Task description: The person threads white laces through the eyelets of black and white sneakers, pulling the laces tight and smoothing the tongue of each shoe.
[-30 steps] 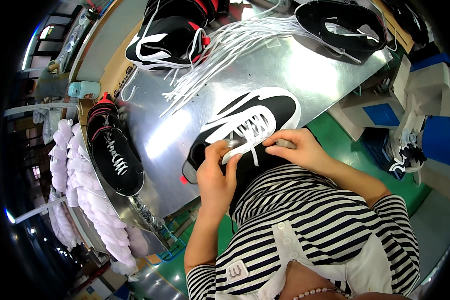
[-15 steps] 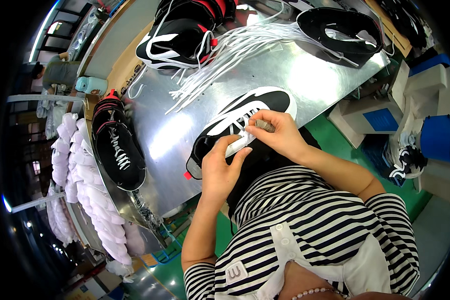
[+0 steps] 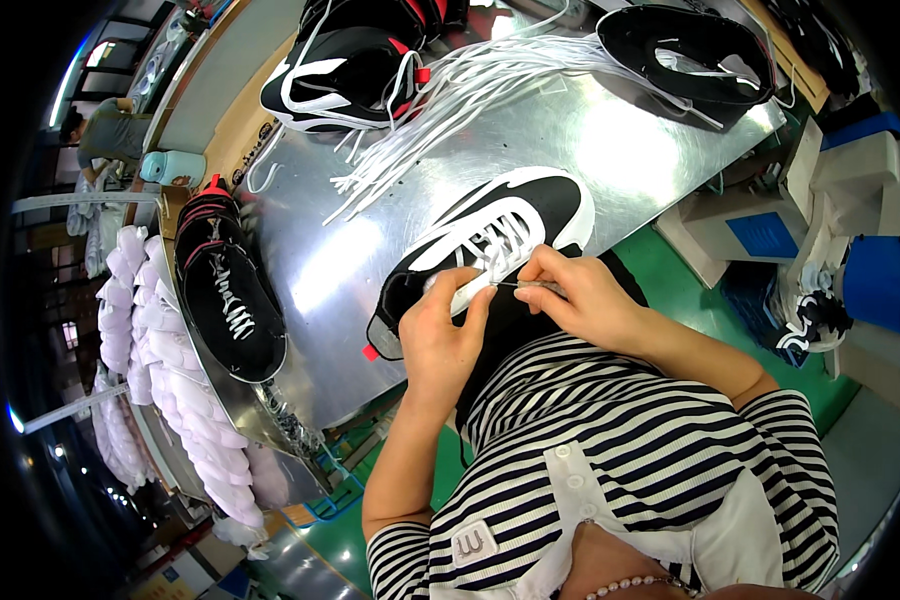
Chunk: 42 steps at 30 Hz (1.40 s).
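Observation:
A black and white shoe upper (image 3: 560, 200) with a red tab lies at the table's front edge, its toe pointing to the far right. White lace (image 3: 506, 236) crosses its throat. My left hand (image 3: 438, 335) grips the upper's near side by the eyelets, thumb and forefinger closed on it. Close beside those fingertips, my right hand (image 3: 592, 305) pinches a thin, dark metal rod-like tool (image 3: 508, 285). The tool's tip meets the lace area near my left thumb; the exact contact is too small to tell. My right fingers hide the rest of the tool.
A bundle of white laces (image 3: 450, 105) lies across the metal table (image 3: 340, 290). Other shoe uppers stand around it: one at left (image 3: 232, 310), one at back (image 3: 340, 85), one at far right (image 3: 610, 50). White pieces (image 3: 185, 390) hang at left; a person (image 3: 110, 135) stands beyond.
My right hand has moved down and to the right, off the top of the lacing, uncovering more crossed lace. The thin tool now shows between my hands. My left hand stays nearly in place.

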{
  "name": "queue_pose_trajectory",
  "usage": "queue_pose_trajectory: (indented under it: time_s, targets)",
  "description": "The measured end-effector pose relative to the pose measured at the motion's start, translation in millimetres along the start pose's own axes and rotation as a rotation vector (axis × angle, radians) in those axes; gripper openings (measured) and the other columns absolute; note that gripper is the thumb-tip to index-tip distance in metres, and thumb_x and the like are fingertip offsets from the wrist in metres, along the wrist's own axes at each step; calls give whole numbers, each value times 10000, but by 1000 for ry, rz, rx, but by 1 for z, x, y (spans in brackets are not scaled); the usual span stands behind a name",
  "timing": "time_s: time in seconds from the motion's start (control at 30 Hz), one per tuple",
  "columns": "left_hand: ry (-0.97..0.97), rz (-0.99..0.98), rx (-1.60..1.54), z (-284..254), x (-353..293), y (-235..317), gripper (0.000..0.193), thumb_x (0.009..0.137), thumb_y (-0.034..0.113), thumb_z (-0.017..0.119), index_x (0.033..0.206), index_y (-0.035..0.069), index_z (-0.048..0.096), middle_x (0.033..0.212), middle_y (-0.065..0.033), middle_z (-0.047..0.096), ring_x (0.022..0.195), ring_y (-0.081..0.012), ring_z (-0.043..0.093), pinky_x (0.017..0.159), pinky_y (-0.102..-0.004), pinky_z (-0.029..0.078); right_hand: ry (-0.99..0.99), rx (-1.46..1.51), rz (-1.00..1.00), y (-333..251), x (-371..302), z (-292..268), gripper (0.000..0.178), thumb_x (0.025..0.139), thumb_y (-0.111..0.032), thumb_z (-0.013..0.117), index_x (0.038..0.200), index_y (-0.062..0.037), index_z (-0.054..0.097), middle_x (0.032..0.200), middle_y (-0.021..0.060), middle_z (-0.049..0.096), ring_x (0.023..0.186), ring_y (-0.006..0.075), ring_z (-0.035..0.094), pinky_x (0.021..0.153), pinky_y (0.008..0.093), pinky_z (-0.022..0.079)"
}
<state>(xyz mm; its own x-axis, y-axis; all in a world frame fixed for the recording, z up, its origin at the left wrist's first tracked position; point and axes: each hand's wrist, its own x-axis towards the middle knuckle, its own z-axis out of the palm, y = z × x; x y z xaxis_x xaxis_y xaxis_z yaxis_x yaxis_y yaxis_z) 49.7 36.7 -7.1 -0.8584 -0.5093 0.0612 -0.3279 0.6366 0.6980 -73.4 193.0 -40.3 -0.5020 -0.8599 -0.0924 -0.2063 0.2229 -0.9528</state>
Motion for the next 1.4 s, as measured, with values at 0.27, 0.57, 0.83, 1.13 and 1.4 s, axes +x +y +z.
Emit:
queue_pose_trajectory:
  time_s: [0.27,0.57,0.83,1.13,1.4]
  targets:
    - [-35,254,125,6,-1,-4,194,837,64,728,1006,-5,664,841,-165,692,702,-331,670,628,-365,515,-52,47,98,-7,29,12,208,927,-219,612,960,-30,531,683,161,640,663,365,649,605,426,493]
    - [-139,14,-122,-1,-1,-8,231,873,136,684,1090,60,656,900,-152,709,741,-331,678,657,-367,522,89,35,-16,-15,22,-39,184,930,-148,654,1056,-34,582,790,58,652,665,124,605,621,260,464]
    - [-446,143,149,-37,0,-8,210,842,239,729,808,33,705,586,-172,582,516,-352,576,492,-402,445,331,74,-107,22,51,-22,250,921,-189,678,1115,-51,601,841,150,681,712,221,667,635,311,499]
    - [-307,119,43,-36,-1,-2,260,846,218,732,970,10,636,819,-168,649,746,-338,627,629,-409,479,-130,-246,-699,24,45,-48,206,786,-77,740,980,-88,669,802,45,595,650,235,603,556,316,469]
    - [-186,115,204,-19,1,6,325,836,231,747,1066,45,612,984,-136,665,912,-341,610,803,-427,472,-396,-558,-789,6,61,-59,206,783,-82,687,958,-71,579,885,68,547,638,277,592,541,385,457]
